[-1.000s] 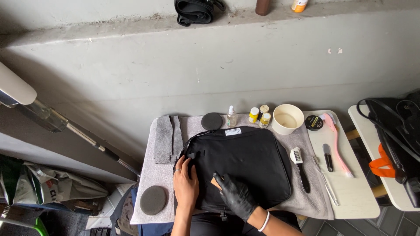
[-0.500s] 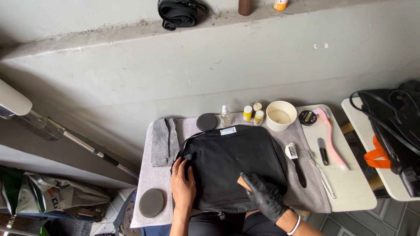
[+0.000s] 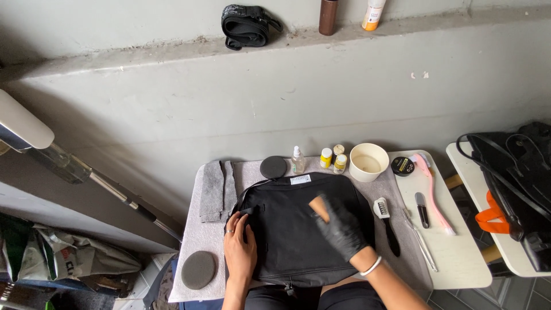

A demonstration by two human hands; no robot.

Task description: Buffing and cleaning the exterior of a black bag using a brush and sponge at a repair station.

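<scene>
A black bag [image 3: 298, 229] lies flat at the centre of the desk [image 3: 459, 270], on a grey cloth [image 3: 192, 275] that covers the desk's left and middle parts. The left hand [image 3: 240, 252], bare with a ring on one finger, rests on the bag's 9 o'clock edge, fingers curled over the rim; its grip is closed on the bag edge. The right hand [image 3: 340, 229], in a black glove, sits over the bag's upper right part, its grip closed on a tan brush [image 3: 319, 208] whose end touches the bag surface.

At 12 o'clock from the bag stand a round dark sponge [image 3: 273, 167], a clear small bottle [image 3: 297, 161], three small yellow-capped jars [image 3: 333, 158] and a cream bowl [image 3: 368, 162]. At 3 o'clock lies a black-handled brush [image 3: 387, 224], just beside the bag. Further right are a round tin [image 3: 402, 166] and a pink brush [image 3: 433, 195]. A folded grey cloth [image 3: 218, 189] lies at 10 o'clock, a second round sponge [image 3: 198, 270] at 8 o'clock.
</scene>
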